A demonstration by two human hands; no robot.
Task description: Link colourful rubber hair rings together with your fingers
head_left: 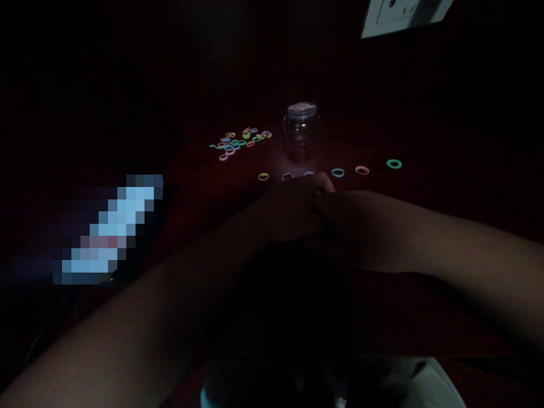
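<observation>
My left hand [294, 205] and my right hand [355, 226] meet over the dark red table, one against the other. A curled finger shows at the far edge of my left hand, which looks closed; whatever lies in it is hidden. The fingers of my right hand are lost in shadow and behind the left. Just beyond them runs a row of small ring-shaped bands: a yellow band [263, 177], a pink band [288, 177], a purple one partly covered by my left hand, a blue band [338, 173], a peach band [362, 170] and a green band [394, 164].
A clear lidded jar [301, 131] stands behind the row. Left of it lies a loose pile of colourful bands [236, 143]. A lit, pixelated screen [114, 229] is at the left, with a cable below. A wall socket [406, 14] is at upper right. The room is dim.
</observation>
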